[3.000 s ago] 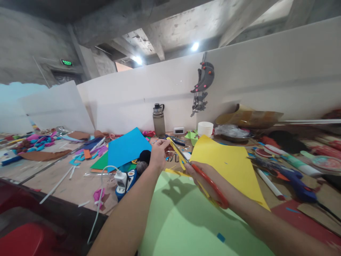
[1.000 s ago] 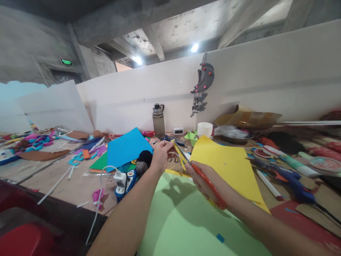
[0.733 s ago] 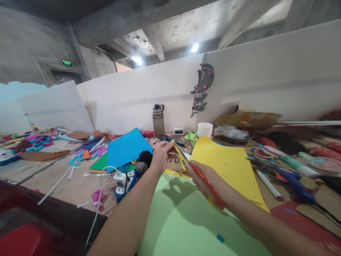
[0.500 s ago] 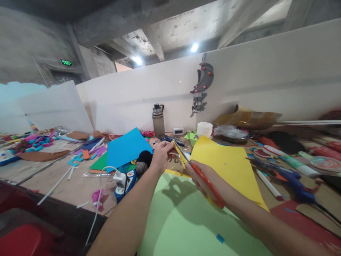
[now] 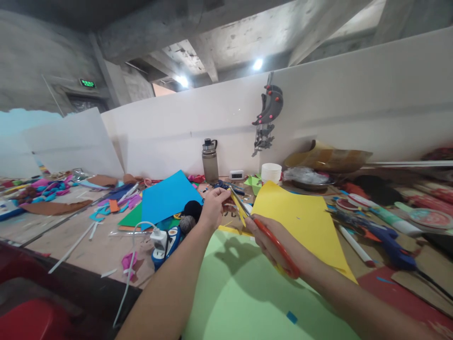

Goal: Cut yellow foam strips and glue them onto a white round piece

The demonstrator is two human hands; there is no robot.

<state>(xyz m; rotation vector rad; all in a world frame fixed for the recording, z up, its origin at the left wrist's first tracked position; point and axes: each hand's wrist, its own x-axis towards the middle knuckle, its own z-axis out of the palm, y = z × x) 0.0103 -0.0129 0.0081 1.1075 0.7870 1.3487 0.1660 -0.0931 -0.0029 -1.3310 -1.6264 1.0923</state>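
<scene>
Red-handled metal scissors [image 5: 276, 244] lined up with a thin, narrow yellow strip [image 5: 239, 208]

Both hands work in the air at the far edge of a large, flat, pale green sheet [image 5: 226, 295]; the shadows on it suggest they are raised off the surface [image 5: 108, 245]. The left hand [image 5: 212, 208] pinches the yellow strip near its far end, just beyond the green sheet — probably to keep it taut and steady. The right hand [image 5: 267, 238] grips the scissors by the handle, above the green sheet, with the blades pointing away along the strip; that angle likely lets them follow its length. Whether the blades are parted is too small to tell.

Right of the green sheet lies a broad, smooth yellow sheet [image 5: 290, 210], within easy reach. A bright blue sheet [image 5: 171, 196] lies beyond the green one to the left, seemingly set aside. A small blue scrap [image 5: 292, 317] rests on the green sheet, and a translucent grey bottle [image 5: 210, 165] stands upright well beyond it — apparently out of the arms' way.
</scene>
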